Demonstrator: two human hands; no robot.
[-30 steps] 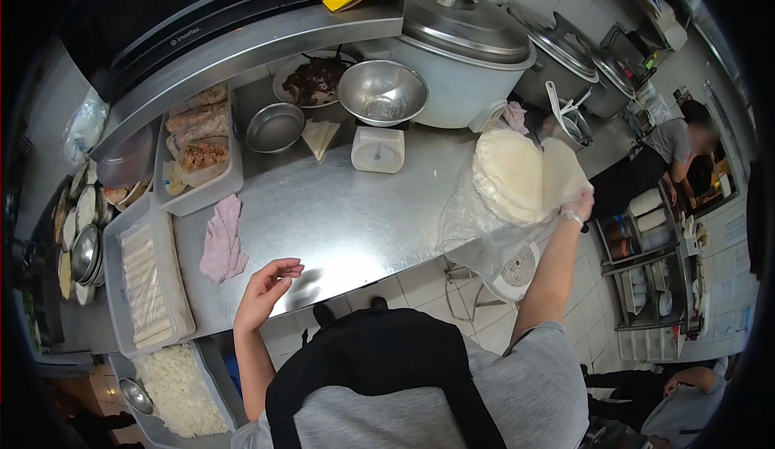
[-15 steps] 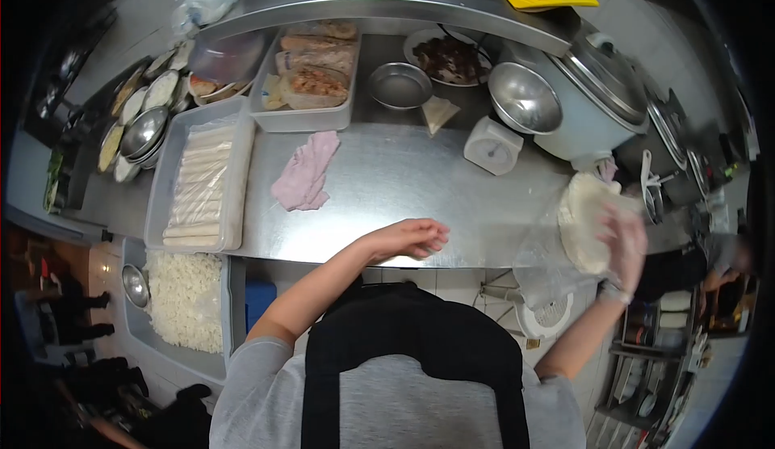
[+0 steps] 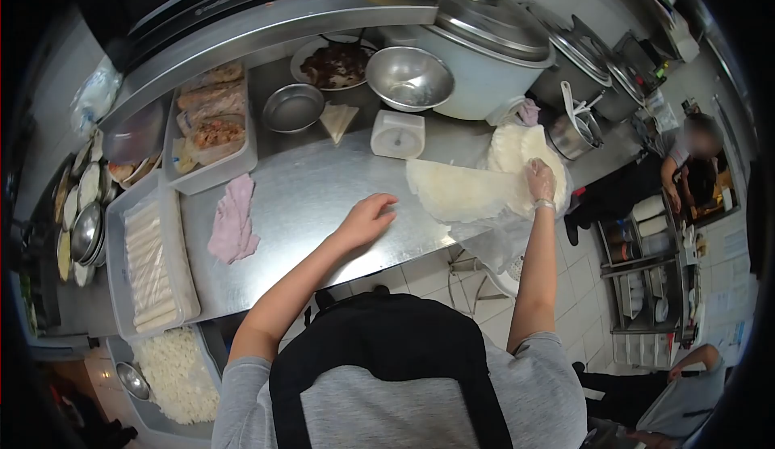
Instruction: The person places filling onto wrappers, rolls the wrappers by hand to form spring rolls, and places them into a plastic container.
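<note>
My right hand (image 3: 542, 181) is closed on the edge of a thin pale sheet (image 3: 460, 192), which stretches leftward over the steel counter. Behind and beneath that hand lies a stack of round pale sheets (image 3: 517, 144), partly in a clear plastic bag (image 3: 504, 243) that hangs over the counter's front edge. Over the counter near its front edge, my left hand (image 3: 367, 221) is open and empty, to the left of the stretched sheet. A white scale (image 3: 398, 134) stands behind the sheet, and a folded pale triangle (image 3: 338, 122) lies left of the scale.
On the steel counter (image 3: 315, 182) are a pink cloth (image 3: 232, 220), a tub of white rolls (image 3: 152, 267), a tub of bagged food (image 3: 211, 130), a metal bowl (image 3: 410, 78) and a large cooker (image 3: 476, 53). Rice (image 3: 178, 375) sits lower left. A co-worker (image 3: 686, 150) is at right.
My right hand has drawn a sheet from the stack leftward onto the counter. My left hand has moved right and forward over the counter. The camera view has swung and come back.
</note>
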